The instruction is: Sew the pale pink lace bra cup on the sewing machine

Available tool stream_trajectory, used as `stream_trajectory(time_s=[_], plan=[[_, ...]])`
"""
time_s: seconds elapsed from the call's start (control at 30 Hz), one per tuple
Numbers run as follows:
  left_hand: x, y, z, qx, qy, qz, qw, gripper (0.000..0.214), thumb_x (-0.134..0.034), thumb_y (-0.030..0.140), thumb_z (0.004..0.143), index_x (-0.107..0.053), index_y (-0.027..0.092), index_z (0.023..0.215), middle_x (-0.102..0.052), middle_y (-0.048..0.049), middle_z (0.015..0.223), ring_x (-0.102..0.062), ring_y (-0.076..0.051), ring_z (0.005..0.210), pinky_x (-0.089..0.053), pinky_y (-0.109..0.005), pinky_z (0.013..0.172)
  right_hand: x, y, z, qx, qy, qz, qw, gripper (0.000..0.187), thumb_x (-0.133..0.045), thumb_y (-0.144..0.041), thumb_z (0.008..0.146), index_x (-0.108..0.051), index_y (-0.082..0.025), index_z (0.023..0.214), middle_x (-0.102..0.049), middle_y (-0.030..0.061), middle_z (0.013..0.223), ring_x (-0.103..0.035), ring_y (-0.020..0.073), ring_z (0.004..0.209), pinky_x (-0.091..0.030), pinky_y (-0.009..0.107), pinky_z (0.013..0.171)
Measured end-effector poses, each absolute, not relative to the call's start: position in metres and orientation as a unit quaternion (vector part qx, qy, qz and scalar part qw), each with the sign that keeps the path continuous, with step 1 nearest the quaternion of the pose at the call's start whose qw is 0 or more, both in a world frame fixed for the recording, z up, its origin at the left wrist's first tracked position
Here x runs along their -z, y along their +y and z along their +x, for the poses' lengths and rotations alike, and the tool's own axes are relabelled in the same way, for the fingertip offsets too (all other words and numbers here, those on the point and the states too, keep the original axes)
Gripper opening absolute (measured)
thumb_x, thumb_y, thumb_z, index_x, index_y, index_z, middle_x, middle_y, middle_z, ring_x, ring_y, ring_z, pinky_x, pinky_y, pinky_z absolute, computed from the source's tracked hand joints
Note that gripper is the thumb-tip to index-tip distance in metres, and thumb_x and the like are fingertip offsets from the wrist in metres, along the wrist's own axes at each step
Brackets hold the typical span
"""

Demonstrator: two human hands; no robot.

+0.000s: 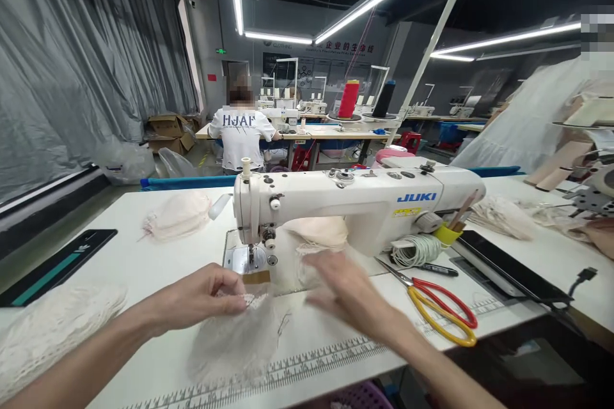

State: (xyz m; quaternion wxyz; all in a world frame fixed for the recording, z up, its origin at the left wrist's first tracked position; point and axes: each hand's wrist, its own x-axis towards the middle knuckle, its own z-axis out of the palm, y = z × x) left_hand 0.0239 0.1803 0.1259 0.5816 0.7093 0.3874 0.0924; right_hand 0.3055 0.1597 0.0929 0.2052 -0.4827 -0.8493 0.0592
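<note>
A white JUKI sewing machine (pixel 311 198) stands on the white table in front of me. My left hand (pixel 215 291) pinches the edge of a sheer white lace-trimmed fabric piece (pixel 235 345), just in front of the needle and presser foot (pixel 251 259). The rest of that piece hangs down over the tabletop and looks blurred. My right hand (pixel 340 287) is smeared by motion in front of the machine arm, beside a cream lace fabric stack (pixel 319 230). Whether its fingers touch or hold anything is not visible. A loose thread (pixel 284 323) lies between both hands.
Scissors (pixel 432 307) with red and yellow handles, a black pen (pixel 439 270) and a pale cord coil (pixel 415 250) lie at right. A printed ruler (pixel 307 361) runs along the front edge. Lace fabric (pixel 57 326) lies left. A co-worker (pixel 242 134) sits ahead.
</note>
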Motion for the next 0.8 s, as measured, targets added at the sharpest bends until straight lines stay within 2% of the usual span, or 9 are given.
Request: stream_trajectory(time_s=[0.07,0.13,0.2,0.27,0.37,0.47,0.6,0.7,0.8], plan=[[-0.132,0.184,0.022,-0.079,0.376,0.712,0.588,0.033,-0.062,0.045,0.080,-0.059,0.013,0.072,-0.046,0.0035,0.063,-0.035,-0.011,0.061,-0.025,-0.021,0.056,-0.086,0.160,0.276,-0.183,-0.890,-0.367,0.199,0.042,-0.067,-0.038,0.077,-0.054,-0.018,0.112,-0.059,0.0101,0.112,-0.050,0.0251,0.111,-0.039,0.037,0.094],[-0.141,0.189,0.016,-0.084,0.373,0.703,0.600,0.031,-0.064,0.044,0.078,-0.060,0.013,0.074,-0.051,0.0032,0.064,-0.040,-0.010,0.061,-0.027,-0.020,0.056,-0.083,0.170,0.256,-0.285,-0.877,-0.333,0.199,0.035,-0.066,-0.042,0.077,-0.057,-0.018,0.102,-0.063,0.0044,0.097,-0.057,0.0206,0.094,-0.045,0.029,0.080],[-0.153,0.193,0.006,-0.105,0.381,0.703,0.592,0.028,-0.064,0.042,0.078,-0.061,0.015,0.076,-0.056,0.0029,0.065,-0.046,-0.011,0.062,-0.031,-0.020,0.057,-0.089,0.180,0.248,-0.332,-0.858,-0.332,0.209,0.024,-0.060,-0.039,0.083,-0.059,-0.015,0.087,-0.061,0.0001,0.078,-0.058,0.0151,0.074,-0.043,0.022,0.064],[-0.163,0.195,-0.007,-0.123,0.402,0.736,0.531,0.023,-0.062,0.039,0.081,-0.063,0.017,0.077,-0.061,0.0024,0.069,-0.052,-0.013,0.066,-0.036,-0.020,0.060,-0.100,0.183,0.250,-0.293,-0.858,-0.339,0.253,0.022,-0.055,-0.033,0.088,-0.058,-0.014,0.078,-0.058,-0.0016,0.069,-0.054,0.0119,0.065,-0.039,0.021,0.060],[-0.155,0.189,-0.022,-0.121,0.423,0.812,0.384,0.018,-0.055,0.034,0.086,-0.066,0.022,0.081,-0.067,0.0020,0.080,-0.058,-0.015,0.078,-0.041,-0.022,0.073,-0.114,0.172,0.253,-0.120,-0.887,-0.322,0.309,0.016,-0.051,-0.021,0.090,-0.058,-0.014,0.078,-0.058,-0.0001,0.070,-0.052,0.0117,0.067,-0.034,0.025,0.068],[-0.114,0.168,-0.026,-0.118,0.388,0.870,0.279,0.021,-0.045,0.026,0.091,-0.066,0.024,0.089,-0.069,-0.0009,0.092,-0.059,-0.018,0.090,-0.044,-0.026,0.078,-0.105,0.151,0.252,0.002,-0.927,-0.290,0.237,0.020,-0.044,-0.011,0.091,-0.059,-0.015,0.078,-0.059,0.0012,0.071,-0.050,0.0114,0.065,-0.031,0.028,0.069],[-0.052,0.132,-0.020,-0.208,0.311,0.922,0.098,0.031,-0.033,0.009,0.092,-0.061,0.019,0.084,-0.065,-0.0085,0.112,-0.056,-0.021,0.104,-0.038,-0.037,0.092,-0.079,0.129,0.247,-0.075,-0.958,-0.254,0.113,0.020,-0.054,-0.029,0.090,-0.060,-0.018,0.076,-0.061,0.0010,0.073,-0.055,0.0125,0.070,-0.034,0.029,0.071],[-0.036,0.115,-0.011,-0.243,0.288,0.926,0.036,0.024,-0.037,0.009,0.092,-0.059,0.017,0.096,-0.061,-0.0104,0.117,-0.054,-0.021,0.107,-0.036,-0.038,0.093,-0.072,0.129,0.240,-0.172,-0.936,-0.275,0.138,0.019,-0.050,-0.033,0.092,-0.061,-0.018,0.089,-0.062,0.0017,0.081,-0.057,0.0121,0.076,-0.038,0.025,0.070],[-0.036,0.109,-0.004,-0.267,0.276,0.923,0.026,0.029,-0.032,0.007,0.094,-0.059,0.016,0.097,-0.065,-0.0073,0.100,-0.058,-0.018,0.090,-0.040,-0.035,0.083,-0.067,0.138,0.225,-0.152,-0.918,-0.328,0.161,0.015,-0.051,-0.022,0.091,-0.059,-0.018,0.102,-0.060,0.0046,0.095,-0.056,0.0120,0.075,-0.039,0.022,0.062]])
